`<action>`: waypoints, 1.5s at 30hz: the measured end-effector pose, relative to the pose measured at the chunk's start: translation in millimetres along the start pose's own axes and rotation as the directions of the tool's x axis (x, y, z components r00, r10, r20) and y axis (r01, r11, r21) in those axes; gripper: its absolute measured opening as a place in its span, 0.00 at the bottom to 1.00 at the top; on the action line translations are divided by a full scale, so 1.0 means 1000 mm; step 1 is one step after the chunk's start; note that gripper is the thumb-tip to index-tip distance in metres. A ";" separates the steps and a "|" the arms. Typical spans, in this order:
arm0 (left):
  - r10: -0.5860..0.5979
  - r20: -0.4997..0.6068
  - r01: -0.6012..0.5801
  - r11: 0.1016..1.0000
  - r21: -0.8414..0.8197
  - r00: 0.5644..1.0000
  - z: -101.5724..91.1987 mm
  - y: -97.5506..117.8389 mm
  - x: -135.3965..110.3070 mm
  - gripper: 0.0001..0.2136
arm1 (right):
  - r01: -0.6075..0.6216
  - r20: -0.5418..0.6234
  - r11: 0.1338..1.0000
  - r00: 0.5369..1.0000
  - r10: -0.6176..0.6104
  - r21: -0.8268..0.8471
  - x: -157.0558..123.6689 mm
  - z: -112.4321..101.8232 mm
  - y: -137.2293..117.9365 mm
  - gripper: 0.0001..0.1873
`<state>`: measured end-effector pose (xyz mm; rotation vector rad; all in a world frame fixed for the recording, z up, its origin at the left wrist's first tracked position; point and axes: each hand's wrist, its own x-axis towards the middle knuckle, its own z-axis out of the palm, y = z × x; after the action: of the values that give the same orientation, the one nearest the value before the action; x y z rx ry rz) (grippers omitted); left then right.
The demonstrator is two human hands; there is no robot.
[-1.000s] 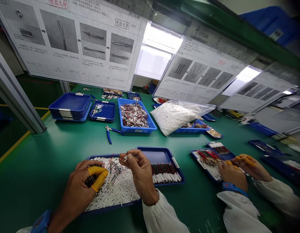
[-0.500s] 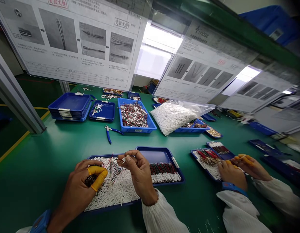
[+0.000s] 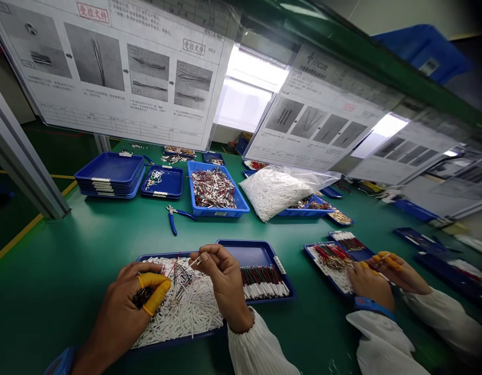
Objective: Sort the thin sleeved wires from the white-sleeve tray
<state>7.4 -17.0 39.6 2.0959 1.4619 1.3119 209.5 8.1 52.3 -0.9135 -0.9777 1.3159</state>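
My left hand (image 3: 126, 299), with yellow finger cots on two fingers, is closed around a bundle of thin wires (image 3: 182, 276) over the left side of a tray. The wires' red, green and dark lengths fan out to the right of it. My right hand (image 3: 223, 278) pinches a small white tube (image 3: 195, 262) between thumb and fingertips, just above the wires. Beneath both hands, loose white tubes (image 3: 186, 312) fill the blue tray. Right of my right hand, a second blue tray (image 3: 244, 250) holds a row of wires with white tubes on their near ends.
Blue-handled cutters (image 3: 173, 221) lie behind my trays. Farther back stand stacked blue trays (image 3: 108, 169), a bin (image 3: 221, 211) of wire pieces and a bag (image 3: 274, 192) of white tubes. At right, a co-worker's hands (image 3: 376, 281) work over other trays. Instruction sheets (image 3: 108, 99) hang above.
The view has shifted slightly. The white tube in my right hand shows more clearly, pointing down and left. My left hand keeps its hold on the wires.
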 end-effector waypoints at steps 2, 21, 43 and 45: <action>0.018 0.009 -0.018 1.000 0.004 1.000 0.001 0.001 0.000 0.07 | 0.011 -0.023 1.000 1.000 -0.010 0.022 0.000 0.001 0.000 0.14; 0.075 0.060 -0.077 0.997 0.022 0.995 0.005 -0.002 -0.004 0.07 | 0.063 0.091 0.998 0.994 -0.064 0.015 -0.003 0.003 -0.004 0.09; 0.093 0.058 -0.094 0.995 0.021 0.994 0.003 0.000 -0.002 0.06 | 0.086 0.193 0.995 0.978 -0.075 -0.046 -0.004 0.002 -0.005 0.08; 0.089 0.061 -0.091 0.996 0.016 0.994 0.003 0.000 -0.002 0.05 | 0.079 0.202 0.994 0.977 -0.062 -0.080 -0.004 0.001 -0.004 0.11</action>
<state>9.5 -18.2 37.1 2.2174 1.3757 1.2591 209.8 3.5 55.9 -0.8156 -1.2207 1.3311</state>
